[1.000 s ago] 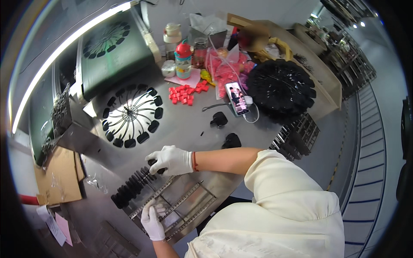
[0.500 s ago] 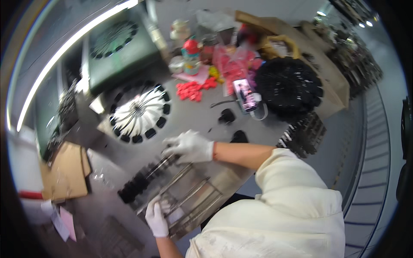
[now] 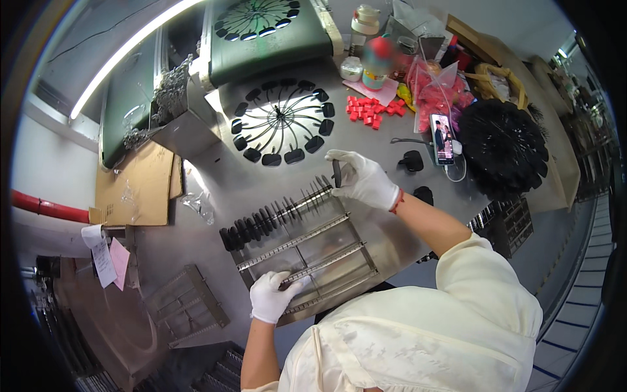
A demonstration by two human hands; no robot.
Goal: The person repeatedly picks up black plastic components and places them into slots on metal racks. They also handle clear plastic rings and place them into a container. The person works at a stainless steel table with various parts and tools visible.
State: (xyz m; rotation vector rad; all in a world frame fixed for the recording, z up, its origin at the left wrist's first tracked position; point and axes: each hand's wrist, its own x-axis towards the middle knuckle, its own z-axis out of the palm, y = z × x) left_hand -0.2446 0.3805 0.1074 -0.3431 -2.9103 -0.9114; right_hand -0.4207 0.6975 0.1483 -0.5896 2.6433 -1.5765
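A slotted metal rack (image 3: 318, 268) lies on the steel table, with several crossbars. Along its far bar stands a row of thin black pieces (image 3: 251, 230), closely packed at the left and wider apart toward the right. My right hand (image 3: 366, 179), in a white glove, pinches one flat black piece (image 3: 337, 174) upright beside the right end of that row. My gloved left hand (image 3: 271, 299) grips the rack's near left part, fingers curled over a bar. A small dark spot shows by its fingertips; I cannot make out what it is.
Beyond the rack, black paddle-ended pieces with thin stems form a ring (image 3: 281, 116). Small red parts (image 3: 372, 111), a bottle (image 3: 377, 65), a phone (image 3: 442, 139) and a black bundle (image 3: 501, 149) sit right of it. Cardboard (image 3: 134, 189) and another rack (image 3: 189, 306) are at left.
My view has shifted, so the table sits further right and lower. My right hand has lifted slightly off the row and now plainly holds a black piece. My left hand stays at the rack.
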